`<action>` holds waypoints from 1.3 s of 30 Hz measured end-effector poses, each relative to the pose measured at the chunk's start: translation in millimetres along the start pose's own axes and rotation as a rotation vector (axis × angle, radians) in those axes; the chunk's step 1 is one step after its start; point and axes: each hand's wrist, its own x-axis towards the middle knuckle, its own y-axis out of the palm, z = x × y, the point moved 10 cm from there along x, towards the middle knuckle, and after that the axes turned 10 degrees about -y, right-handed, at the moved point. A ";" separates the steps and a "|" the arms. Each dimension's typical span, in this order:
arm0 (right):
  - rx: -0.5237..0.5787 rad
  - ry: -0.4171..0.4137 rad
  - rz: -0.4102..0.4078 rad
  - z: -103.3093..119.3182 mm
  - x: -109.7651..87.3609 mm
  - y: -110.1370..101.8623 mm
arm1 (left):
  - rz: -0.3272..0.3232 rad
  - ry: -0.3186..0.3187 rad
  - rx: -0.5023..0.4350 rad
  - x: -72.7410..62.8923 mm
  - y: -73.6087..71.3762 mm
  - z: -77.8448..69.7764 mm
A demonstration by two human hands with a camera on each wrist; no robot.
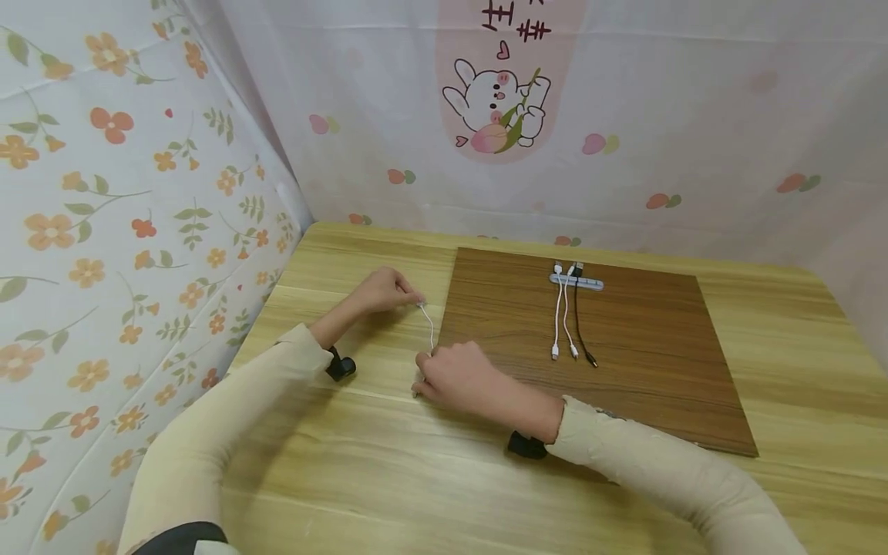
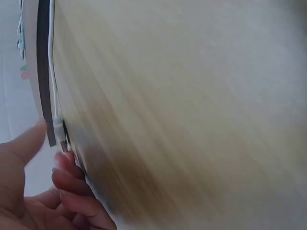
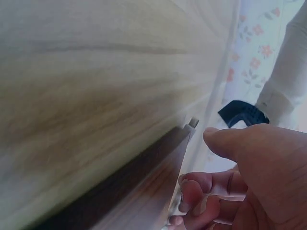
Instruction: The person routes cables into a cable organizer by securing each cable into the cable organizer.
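A white charging cable (image 1: 431, 327) runs between both hands beside the brown board's left edge. With its thumb and fingertips, the left hand (image 1: 385, 291) pinches the cable at its upper connector (image 2: 58, 130). Over the cable's lower part is the right hand (image 1: 461, 376), its fingers bent and its thumb apart from them in the right wrist view. Close to that thumb shows the other connector's metal tip (image 3: 194, 122). The right hand hides the cable's middle stretch in the head view.
On the brown board (image 1: 645, 354) lies a pale blue cable holder (image 1: 591, 284). Two white cables, a left one (image 1: 557, 316) and a middle one (image 1: 566, 312), and a black cable (image 1: 580, 320) sit in its left part. Patterned curtains (image 1: 375, 100) border the wooden table (image 1: 347, 470).
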 end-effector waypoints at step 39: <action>-0.052 -0.088 0.143 24.0 18.9 15.2 | 0.093 0.014 -0.059 -3.3 2.4 -7.5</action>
